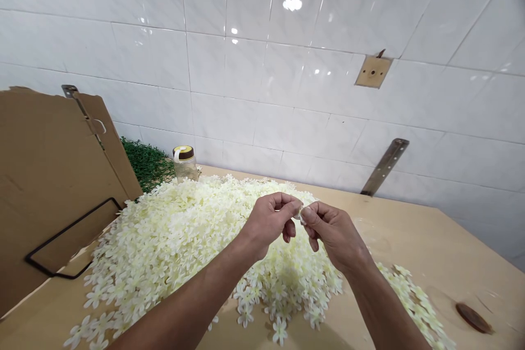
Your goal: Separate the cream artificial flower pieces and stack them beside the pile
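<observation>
Small pale piece (302, 215): between the fingertips of both hands, raised above the front right part of the flower heap. Whitish. Mostly covered by the fingers, so its full outline cannot be read. Long axis and pointing direction: cannot tell; too little shows.

Left hand (271, 222): thumb and index finger pinched narrow on the piece, remaining fingers curled under. Right hand (334, 229): matching narrow pinch from the opposite side, fingertips close to those of the left. Both forearms slant inward from the lower edge of view.

Flower heap (180, 235): many loose blossoms, cream-white to pale yellow, petals thin, matte and rounded, spread star-like about a centre. Blossoms face mixed directions; several at the front lie flat and face up. The heap is mounded, thinning to single blossoms at its edges. A smaller flower patch (418, 301) lies beyond the right forearm.

Surface (435, 246): smooth, light tan, with a dark brown oval (473, 318) at right; whether hole or inset, cannot tell.

Behind the heap, left: transparent jar (186, 168), brown and yellow lid, upright; next to it, fine-leaved green foliage (147, 164). Far left: brown cardboard (53, 175), ragged upper edge, with a bent black frame (71, 224) at its lower part.
</observation>
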The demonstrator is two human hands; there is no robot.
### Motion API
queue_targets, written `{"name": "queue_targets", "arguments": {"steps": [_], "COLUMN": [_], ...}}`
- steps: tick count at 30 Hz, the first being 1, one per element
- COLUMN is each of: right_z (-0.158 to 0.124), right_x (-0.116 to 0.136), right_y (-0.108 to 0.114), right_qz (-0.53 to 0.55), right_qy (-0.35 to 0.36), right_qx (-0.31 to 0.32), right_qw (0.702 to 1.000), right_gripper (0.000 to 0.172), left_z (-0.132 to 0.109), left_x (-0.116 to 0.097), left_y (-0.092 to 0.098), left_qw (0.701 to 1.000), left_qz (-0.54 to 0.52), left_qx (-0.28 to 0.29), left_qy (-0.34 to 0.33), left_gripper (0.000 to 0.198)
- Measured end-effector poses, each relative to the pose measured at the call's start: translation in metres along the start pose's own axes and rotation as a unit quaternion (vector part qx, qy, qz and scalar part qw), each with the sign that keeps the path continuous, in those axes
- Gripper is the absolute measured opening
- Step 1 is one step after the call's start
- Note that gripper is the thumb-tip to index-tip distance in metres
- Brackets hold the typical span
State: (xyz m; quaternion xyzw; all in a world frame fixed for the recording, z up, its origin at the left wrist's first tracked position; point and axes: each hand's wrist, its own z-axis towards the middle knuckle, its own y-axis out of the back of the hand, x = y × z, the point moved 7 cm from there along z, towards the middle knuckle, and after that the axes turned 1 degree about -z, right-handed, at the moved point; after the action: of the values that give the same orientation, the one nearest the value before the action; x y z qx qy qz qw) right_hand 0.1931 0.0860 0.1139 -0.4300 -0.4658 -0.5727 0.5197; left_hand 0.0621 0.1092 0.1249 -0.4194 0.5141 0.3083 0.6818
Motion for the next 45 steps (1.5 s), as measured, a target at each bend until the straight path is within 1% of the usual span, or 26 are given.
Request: {"name": "queue_targets", "arguments": {"steps": [4, 7, 10, 15, 18, 23, 27, 33, 41, 45], "right_z": [-0.001, 0.000, 0.000, -0.002, -0.004, -0.007, -0.006, -0.006, -0.005, -0.001], "right_x": [0.001, 0.000, -0.001, 0.005, 0.010, 0.014, 0.016, 0.013, 0.012, 0.003], "right_y": [-0.001, 0.000, 0.001, 0.001, 0.003, 0.003, 0.000, -0.002, -0.001, 0.002], "right_qz": [-0.006, 0.000, 0.013, 0.046, 0.056, 0.059, 0.043, 0.038, 0.010, -0.023], "right_qy": [-0.011, -0.022, -0.032, -0.050, -0.047, -0.035, -0.027, -0.050, -0.035, -0.034], "right_qx": [0.007, 0.009, 0.015, 0.038, 0.048, 0.054, 0.060, 0.048, 0.060, 0.053], "right_qw": [1.000, 1.000, 0.999, 0.997, 0.996, 0.996, 0.997, 0.997, 0.998, 0.998], "right_gripper": [0.043, 0.043, 0.044, 0.041, 0.037, 0.032, 0.035, 0.044, 0.041, 0.041], "left_z": [0.000, 0.001, 0.003, 0.005, 0.006, 0.006, 0.005, 0.004, 0.003, 0.003], "left_x": [0.005, 0.007, 0.005, -0.002, -0.005, -0.006, -0.008, -0.010, -0.012, -0.014], "left_y": [-0.001, 0.000, 0.003, 0.017, 0.024, 0.026, 0.025, 0.024, 0.024, 0.026], "left_qw": [0.997, 0.995, 0.997, 0.997, 0.995, 0.995, 0.996, 0.996, 0.996, 0.996], "left_qz": [-0.060, -0.072, -0.065, -0.061, -0.070, -0.067, -0.060, -0.062, -0.058, -0.052], "left_qx": [0.032, 0.038, 0.023, -0.047, -0.073, -0.074, -0.071, -0.062, -0.063, -0.066], "left_qy": [0.040, 0.049, 0.037, 0.016, -0.004, -0.012, -0.013, -0.012, -0.011, -0.014], "left_gripper": [0.024, 0.024, 0.024, 0.024, 0.023, 0.024, 0.024, 0.025, 0.026, 0.026]}}
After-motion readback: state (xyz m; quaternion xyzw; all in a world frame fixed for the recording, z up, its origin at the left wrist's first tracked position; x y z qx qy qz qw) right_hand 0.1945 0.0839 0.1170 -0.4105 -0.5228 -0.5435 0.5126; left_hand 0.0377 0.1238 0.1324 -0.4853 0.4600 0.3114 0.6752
